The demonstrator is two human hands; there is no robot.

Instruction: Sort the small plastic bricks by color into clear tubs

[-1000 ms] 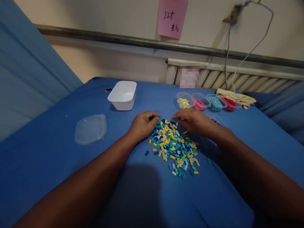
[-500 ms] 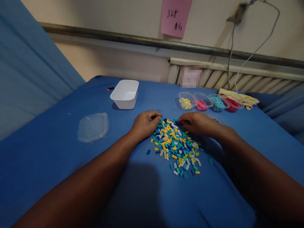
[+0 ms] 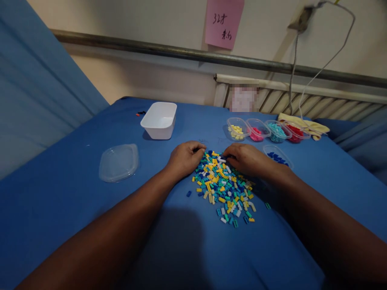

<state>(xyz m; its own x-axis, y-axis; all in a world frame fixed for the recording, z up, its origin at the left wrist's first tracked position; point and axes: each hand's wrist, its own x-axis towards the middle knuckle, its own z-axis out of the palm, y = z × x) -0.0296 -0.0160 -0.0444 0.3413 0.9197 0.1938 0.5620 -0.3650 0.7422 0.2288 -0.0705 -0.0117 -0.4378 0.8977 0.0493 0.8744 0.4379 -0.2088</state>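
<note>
A loose pile of small toy bricks (image 3: 222, 177), in yellow, green, white, blue and teal, is spread on the blue cloth between my hands. My left hand (image 3: 187, 157) rests at the pile's upper left edge with its fingers curled in and thumb close to them. At the upper right side of the pile is my right hand (image 3: 244, 157), its fingers bent down among the bricks. Both hands look closed, and what lies between the fingertips is hidden. Just beyond my right wrist stands a clear tub holding dark blue bricks (image 3: 276, 158).
Clear tubs hold yellow (image 3: 236, 132), pink (image 3: 256, 133), light blue (image 3: 277, 131) and red bricks (image 3: 295, 133) at the back right, near a yellow cloth (image 3: 316, 125). A white bin (image 3: 159, 131) and a clear lid (image 3: 117, 163) lie left. A radiator (image 3: 320, 96) runs behind.
My right hand has shifted slightly left and lower over the pile, uncovering the tub of dark blue bricks. My left hand has stayed in place.
</note>
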